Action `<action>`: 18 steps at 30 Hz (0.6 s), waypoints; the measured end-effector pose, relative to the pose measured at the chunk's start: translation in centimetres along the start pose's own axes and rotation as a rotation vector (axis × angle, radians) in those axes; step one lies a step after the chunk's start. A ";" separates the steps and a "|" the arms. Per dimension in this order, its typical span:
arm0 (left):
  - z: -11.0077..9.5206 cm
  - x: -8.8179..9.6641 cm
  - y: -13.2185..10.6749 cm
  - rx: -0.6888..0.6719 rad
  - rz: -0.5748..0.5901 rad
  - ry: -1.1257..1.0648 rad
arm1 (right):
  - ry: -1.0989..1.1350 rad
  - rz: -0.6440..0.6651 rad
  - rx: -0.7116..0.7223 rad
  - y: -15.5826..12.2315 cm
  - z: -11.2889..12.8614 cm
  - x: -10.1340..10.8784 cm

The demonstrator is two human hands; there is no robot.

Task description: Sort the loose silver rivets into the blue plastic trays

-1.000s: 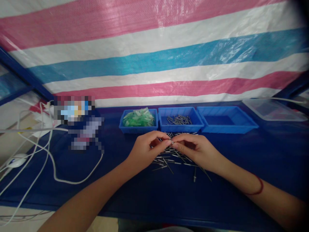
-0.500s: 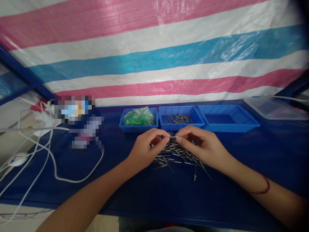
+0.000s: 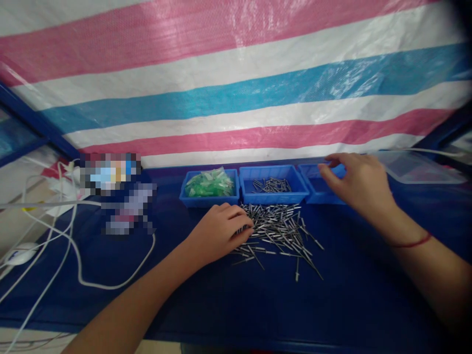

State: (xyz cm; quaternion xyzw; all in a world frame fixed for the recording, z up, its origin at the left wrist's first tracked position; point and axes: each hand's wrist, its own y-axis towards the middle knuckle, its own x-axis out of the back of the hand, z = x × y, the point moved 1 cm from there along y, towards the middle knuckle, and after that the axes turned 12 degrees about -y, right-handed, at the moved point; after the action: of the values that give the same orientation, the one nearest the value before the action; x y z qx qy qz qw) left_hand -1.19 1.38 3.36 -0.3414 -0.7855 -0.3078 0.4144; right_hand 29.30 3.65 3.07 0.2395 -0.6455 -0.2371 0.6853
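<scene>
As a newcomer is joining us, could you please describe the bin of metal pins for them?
Below the striped sheet, three blue bins line the back of the table. Take the middle bin, just beyond the metal pile; it shows loose metal pins, while its left neighbour holds green packets.

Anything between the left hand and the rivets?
Nothing visible. The left hand is at the left side of the rivets, fingers over some; the bins stand beyond them, not between.
</scene>
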 end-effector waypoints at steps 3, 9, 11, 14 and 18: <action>0.2 -0.1 -0.1 0.001 0.050 0.021 | 0.081 -0.065 0.075 -0.4 1.7 1.1; 0.7 -0.3 -0.2 0.015 0.107 0.054 | 0.477 0.283 0.663 -4.1 8.8 2.6; 0.8 -0.4 -0.2 0.018 0.117 0.069 | 0.449 0.340 0.752 -5.3 10.3 2.3; 0.8 -0.7 -0.2 0.017 0.124 0.085 | 0.395 0.372 0.777 -6.4 11.4 1.6; 0.8 -0.8 -0.2 0.016 0.132 0.104 | 0.370 0.383 0.771 -6.5 11.8 1.3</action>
State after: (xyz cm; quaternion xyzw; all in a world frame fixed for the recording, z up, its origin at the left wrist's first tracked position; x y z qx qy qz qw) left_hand -1.38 1.67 2.20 -0.3725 -0.7412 -0.2907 0.4769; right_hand 17.53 -2.49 0.54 0.3915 -0.5862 0.1976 0.6812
